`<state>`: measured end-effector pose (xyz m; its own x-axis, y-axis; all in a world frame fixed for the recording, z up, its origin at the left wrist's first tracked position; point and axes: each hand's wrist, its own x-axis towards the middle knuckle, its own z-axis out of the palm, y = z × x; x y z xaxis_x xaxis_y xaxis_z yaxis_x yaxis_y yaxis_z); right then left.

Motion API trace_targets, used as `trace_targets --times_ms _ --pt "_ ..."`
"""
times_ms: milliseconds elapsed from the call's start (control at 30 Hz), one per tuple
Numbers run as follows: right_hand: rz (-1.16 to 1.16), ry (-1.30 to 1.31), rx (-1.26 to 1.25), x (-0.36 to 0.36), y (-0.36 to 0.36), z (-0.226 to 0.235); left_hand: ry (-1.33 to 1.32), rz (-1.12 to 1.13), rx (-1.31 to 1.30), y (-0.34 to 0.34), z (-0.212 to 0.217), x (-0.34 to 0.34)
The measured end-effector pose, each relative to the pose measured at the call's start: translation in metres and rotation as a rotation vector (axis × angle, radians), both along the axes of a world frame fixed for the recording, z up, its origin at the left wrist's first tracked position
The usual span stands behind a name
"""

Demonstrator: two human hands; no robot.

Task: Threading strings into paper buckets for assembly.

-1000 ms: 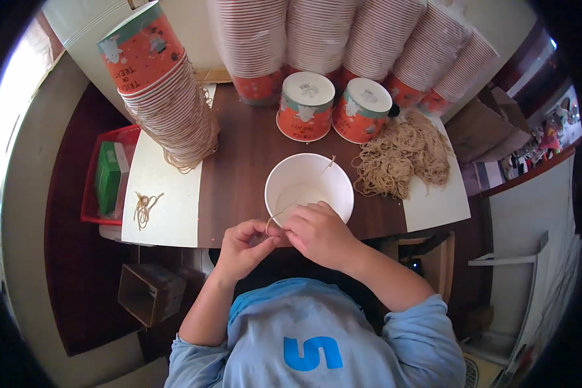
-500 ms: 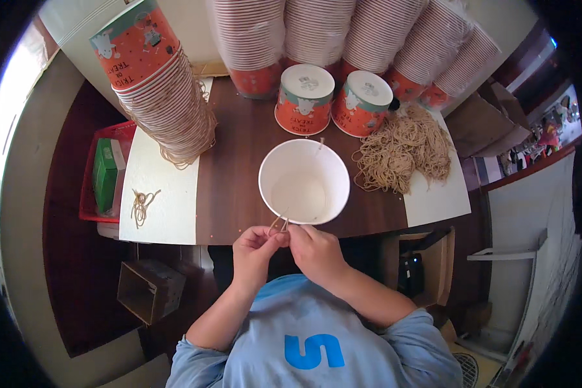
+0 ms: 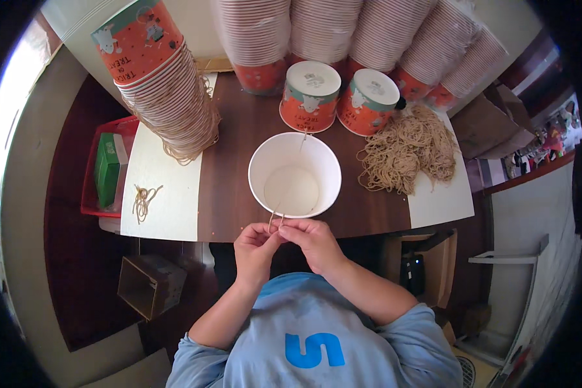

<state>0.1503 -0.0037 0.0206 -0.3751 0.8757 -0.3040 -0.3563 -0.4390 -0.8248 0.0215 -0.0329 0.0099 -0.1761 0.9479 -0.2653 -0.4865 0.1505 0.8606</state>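
A white-lined paper bucket (image 3: 330, 169) stands upright, mouth up, near the table's front edge. Just in front of its near rim, my left hand (image 3: 255, 251) and my right hand (image 3: 315, 243) meet, fingertips almost touching. Both pinch a thin tan cord (image 3: 271, 223), whose thin ends stick up against the bucket's rim. How the cord runs between the fingertips is hidden. Another bit of cord shows at the far inner wall of the bucket.
Two orange-and-green buckets (image 3: 309, 111) stand upside down behind. Wrapped bucket stacks (image 3: 255, 39) line the back. A cord-draped stack (image 3: 168, 97) leans at left; a loose cord (image 3: 142, 202) lies nearer. A tan cord heap (image 3: 410, 152) is at right. A red bin (image 3: 89, 187) sits beyond the left edge.
The bucket has shifted a little to the left and away from me. My right hand has turned slightly, its fingers now lying across toward the left fingertips. Both hands keep hold of the cord.
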Motion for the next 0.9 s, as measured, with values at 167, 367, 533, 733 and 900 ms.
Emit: trace_targets --times_ms 167,367,533,733,900 --pt "-0.039 0.145 -0.222 0.0 0.003 0.003 0.12 0.024 0.065 -0.002 -0.004 0.0" --pt "-0.027 0.212 -0.303 0.005 0.003 -0.002 0.228 0.052 0.122 -0.003 -0.002 0.003" --pt "-0.016 0.238 -0.386 0.006 0.0 -0.011 0.332 0.016 0.156 -0.005 -0.004 0.005" --pt "-0.001 0.231 -0.378 0.006 0.0 -0.009 0.463 0.039 0.27 -0.005 -0.014 0.008" --pt "-0.032 0.189 -0.343 0.006 -0.002 -0.005 0.558 0.032 0.39 -0.004 -0.014 0.011"
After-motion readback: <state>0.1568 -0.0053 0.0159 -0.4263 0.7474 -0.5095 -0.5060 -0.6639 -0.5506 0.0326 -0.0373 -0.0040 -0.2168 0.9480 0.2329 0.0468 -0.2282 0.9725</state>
